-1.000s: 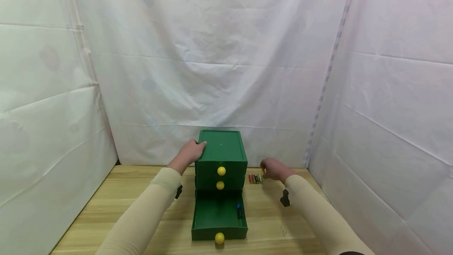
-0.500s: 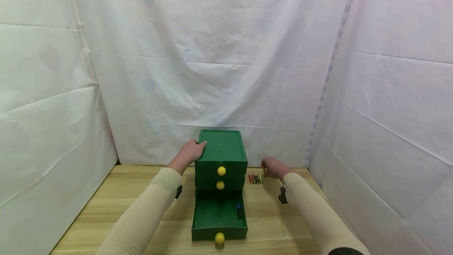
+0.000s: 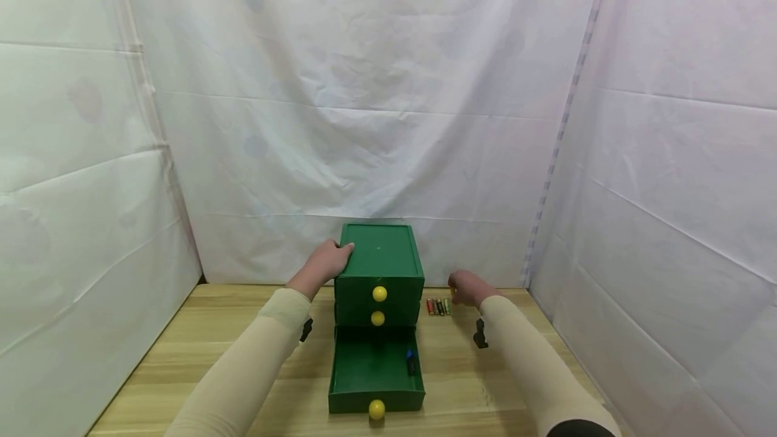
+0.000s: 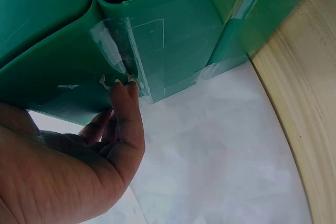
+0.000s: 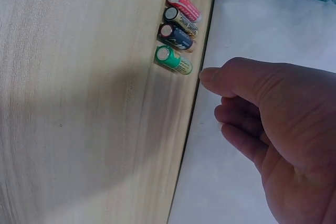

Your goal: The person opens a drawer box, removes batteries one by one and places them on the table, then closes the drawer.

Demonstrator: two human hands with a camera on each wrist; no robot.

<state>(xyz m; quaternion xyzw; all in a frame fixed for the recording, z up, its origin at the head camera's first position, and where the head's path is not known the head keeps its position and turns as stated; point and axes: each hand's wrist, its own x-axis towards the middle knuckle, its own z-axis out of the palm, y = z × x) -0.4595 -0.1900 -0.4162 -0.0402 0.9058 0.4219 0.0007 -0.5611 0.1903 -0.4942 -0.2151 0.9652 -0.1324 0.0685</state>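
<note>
A green cabinet of drawers (image 3: 379,255) with yellow knobs stands at mid-table. My left hand (image 3: 328,259) grips its upper left edge, thumb on top; in the left wrist view, curled fingers (image 4: 128,108) press the taped green side. The bottom drawer (image 3: 370,402) is pulled out, with small blue and black cylinders (image 3: 411,363) at its right. Right of the cabinet lies a row of several batteries (image 5: 178,38), red to green. Just beside the green one, my right hand (image 3: 470,287) pinches a small orange-yellow thing (image 3: 452,291); the thumb hides it in the right wrist view.
The wooden table (image 3: 243,356) ends at a white cloth (image 3: 291,154) behind, with more cloth hanging at both sides. The pulled-out drawer juts toward me, between my forearms. Both upper drawers are pushed in.
My right forearm and wrist have swung slightly left and inward, while the right fingers stay by the batteries. The left hand, cabinet and drawer have not moved.
</note>
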